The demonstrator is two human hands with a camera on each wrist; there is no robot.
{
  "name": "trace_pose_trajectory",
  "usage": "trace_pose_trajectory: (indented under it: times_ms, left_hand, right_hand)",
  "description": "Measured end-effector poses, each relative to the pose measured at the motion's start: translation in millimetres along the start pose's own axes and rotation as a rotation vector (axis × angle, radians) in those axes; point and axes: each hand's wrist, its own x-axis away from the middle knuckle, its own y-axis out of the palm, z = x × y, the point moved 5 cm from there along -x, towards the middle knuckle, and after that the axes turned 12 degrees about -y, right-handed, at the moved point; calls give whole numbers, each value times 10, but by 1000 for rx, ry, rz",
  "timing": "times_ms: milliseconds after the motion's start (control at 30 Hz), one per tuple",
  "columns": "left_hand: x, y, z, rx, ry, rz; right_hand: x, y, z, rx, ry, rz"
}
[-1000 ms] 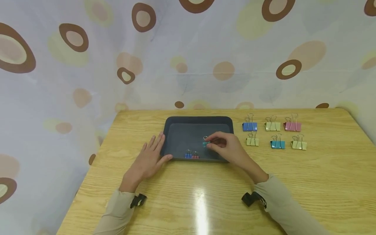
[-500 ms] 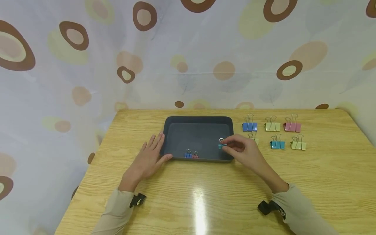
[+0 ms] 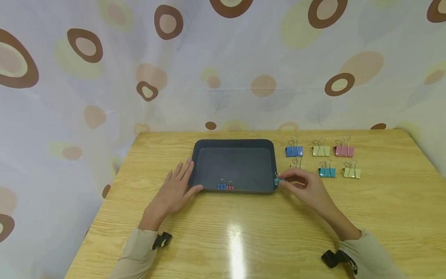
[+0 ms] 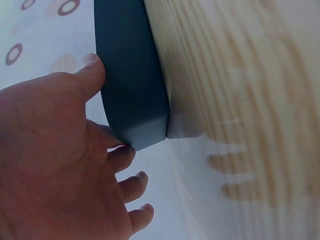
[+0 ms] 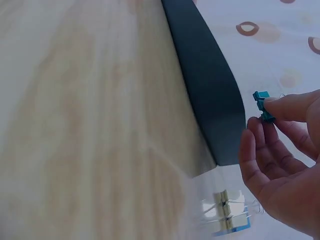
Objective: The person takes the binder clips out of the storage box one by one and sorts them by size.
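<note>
My right hand [image 3: 308, 190] pinches a small teal binder clip [image 3: 278, 181] between thumb and fingertips, at the right edge of the dark grey tray [image 3: 240, 166]. In the right wrist view the teal clip [image 5: 263, 106] is held up beside the tray's wall [image 5: 207, 85]. My left hand [image 3: 172, 193] lies with straight, spread fingers against the tray's left side, its thumb at the front left corner; the left wrist view shows the thumb touching the wall [image 4: 132, 75]. Inside the tray, by its front wall, stand a small blue binder clip [image 3: 222, 186] and a small red one [image 3: 230, 187].
Larger binder clips stand in two rows right of the tray: blue [image 3: 294, 151], pale yellow [image 3: 321, 151] and pink [image 3: 344, 151] behind; teal [image 3: 327, 172] and pale yellow [image 3: 351, 173] in front. Another pale yellow clip [image 3: 297, 167] is partly hidden by my right hand. A patterned curtain [image 3: 244, 77] hangs behind the table.
My right hand has carried the small teal clip rightward from above the tray's middle to its right edge. The left hand stays at the tray's left side.
</note>
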Motion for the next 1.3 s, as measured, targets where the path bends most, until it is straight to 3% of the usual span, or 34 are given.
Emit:
trace_pose_trajectory:
  times_ms: [267,567,933,1300]
  left_hand:
    - [-1,-9,12,5,6,-2]
    - [2,-24,25,12,12,3]
    - [-2,-18,28,19,4,-11]
    - [12,-20,13,14,1,-3]
  right_hand:
    - [148,-180,103,104,114,-1]
    - [204,-325,197,268,97,-36]
    - [218,-462,264,384,135,-98]
    - [190,-453,247,425,104,-98]
